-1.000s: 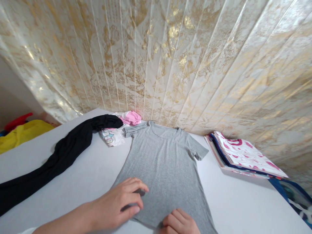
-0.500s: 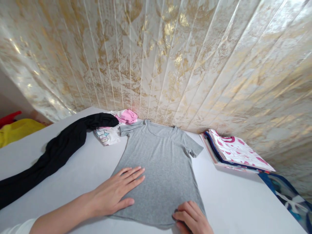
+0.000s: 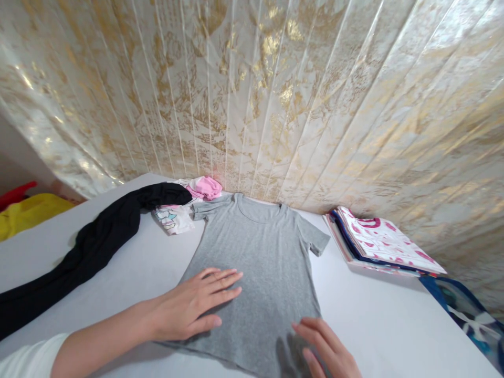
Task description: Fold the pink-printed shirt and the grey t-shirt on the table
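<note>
A grey short-sleeved T-shirt (image 3: 260, 262) lies spread on the white table, its neckline toward the curtain and its hem toward me. My left hand (image 3: 197, 304) rests flat on the lower left of the shirt, fingers stretched out. Over the lower right part, close to the hem, is my right hand (image 3: 328, 349), its fingers apart and slightly bent with nothing between them. It casts a shadow on the cloth. The near right corner of the shirt is partly hidden behind this hand and cut off by the picture's bottom edge.
Black clothing (image 3: 106, 226) stretches along the left. Beside it lie a white printed garment (image 3: 173, 218) and a pink cloth (image 3: 207, 187). A folded clothes stack (image 3: 386, 241) stands at the right, near a blue-edged bag (image 3: 464, 315). Behind hangs a gold-patterned curtain (image 3: 244, 105).
My right hand has let go of the shirt's hem, lifted and shifted a little right. The hem now lies lower, nearer me. My left hand has slid slightly to the right.
</note>
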Motion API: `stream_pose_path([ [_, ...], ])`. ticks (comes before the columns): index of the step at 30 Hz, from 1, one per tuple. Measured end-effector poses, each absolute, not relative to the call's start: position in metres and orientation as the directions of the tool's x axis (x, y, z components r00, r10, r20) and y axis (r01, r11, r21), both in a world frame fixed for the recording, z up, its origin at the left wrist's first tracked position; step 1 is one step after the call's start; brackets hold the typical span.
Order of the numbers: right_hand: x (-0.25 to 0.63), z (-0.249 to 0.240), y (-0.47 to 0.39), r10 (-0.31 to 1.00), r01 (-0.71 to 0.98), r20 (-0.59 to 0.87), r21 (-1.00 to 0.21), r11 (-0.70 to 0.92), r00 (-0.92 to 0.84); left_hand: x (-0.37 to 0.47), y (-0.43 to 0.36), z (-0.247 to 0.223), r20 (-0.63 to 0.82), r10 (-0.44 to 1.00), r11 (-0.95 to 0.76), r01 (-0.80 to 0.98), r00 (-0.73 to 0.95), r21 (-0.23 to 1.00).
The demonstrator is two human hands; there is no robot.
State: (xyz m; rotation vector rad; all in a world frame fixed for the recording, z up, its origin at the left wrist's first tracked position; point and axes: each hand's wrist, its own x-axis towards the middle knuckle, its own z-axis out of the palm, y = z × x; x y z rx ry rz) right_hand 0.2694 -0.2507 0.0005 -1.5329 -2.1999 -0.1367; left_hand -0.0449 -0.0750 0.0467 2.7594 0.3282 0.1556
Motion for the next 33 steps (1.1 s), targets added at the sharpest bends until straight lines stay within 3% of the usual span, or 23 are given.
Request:
stream_pose_path([
  [5, 0.291, -0.007, -0.221, 0.963, 0.982, 0.225, -0.083, 0.171, -0.149, -0.022, -0.069, 0.038, 0.102, 0.157, -0.926, 0.11, 0.982, 0.362],
  [11, 0.312, -0.004, -0.175, 0.98, 0.986, 0.119, -0.036, 0.163, -0.157, -0.01, -0.052, 0.023, 0.097, 0.242, -0.921, 0.197, 0.965, 0.335],
  [21, 0.244, 0.008, -0.164, 0.924, 0.928, 0.155, -0.078, 0.364, -0.35, -0.008, -0.06, 0.03, 0.06, 0.219, -0.911, 0.183, 0.974, 0.369],
  [25, 0.248, -0.001, -0.174, 0.9, 0.918, 0.191, 0.009, 0.397, -0.391, -0.018, -0.069, 0.034, 0.068, 0.201, -0.893, 0.154, 0.977, 0.423],
  [28, 0.245, -0.02, -0.19, 0.85, 0.901, 0.302, 0.095, 0.424, -0.432, -0.028, -0.081, 0.042, 0.044, 0.177, -0.881, 0.138, 0.983, 0.453],
  [33, 0.234, -0.055, -0.219, 0.815, 0.944, 0.477, 0.188, 0.272, -0.329, -0.037, -0.103, 0.062, 0.017, 0.13, -0.852, 0.103, 0.991, 0.514],
])
